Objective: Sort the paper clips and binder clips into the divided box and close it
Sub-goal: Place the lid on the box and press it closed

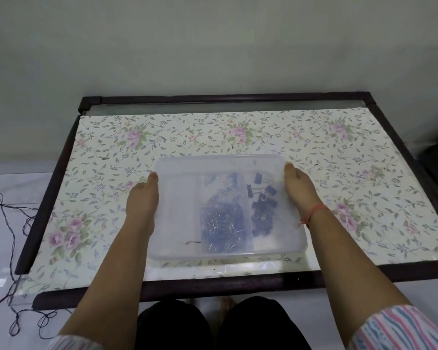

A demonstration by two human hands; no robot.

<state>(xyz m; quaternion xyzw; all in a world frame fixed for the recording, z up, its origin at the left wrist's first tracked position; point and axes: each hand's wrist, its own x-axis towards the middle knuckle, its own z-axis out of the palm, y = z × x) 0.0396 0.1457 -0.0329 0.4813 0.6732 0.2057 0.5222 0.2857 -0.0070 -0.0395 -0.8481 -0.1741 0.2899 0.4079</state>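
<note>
Near the front edge of the tabletop [213,107], roughly at its middle, sits the divided box [177,223], a translucent plastic case with rounded corners. A cloudy lid [220,165] lies over it; I cannot tell whether it is snapped down. Through the plastic, a heap of blue paper clips [223,223] fills the middle compartment, and dark binder clips [262,205] lie in the narrower compartment to the right, a thin wall between the two. One small dark piece [193,242] lies in the left compartment, close to that heap.

Both hands hold the box by its sides. The left hand [142,195] grips the left wall with its thumb laid on the upper edge; the right hand [299,188] grips the right wall the same way. The remaining fingers are mostly hidden behind the box. A red thread [314,213] circles the right wrist, and striped sleeves [400,329] show at the bottom corners.

Under the box spreads a floral sheet [238,132] with pink roses, bordered by a dark frame [213,286]. Dark cords [8,213] trail over the pale floor [0,248] at left. A plain wall [213,46] rises behind.
</note>
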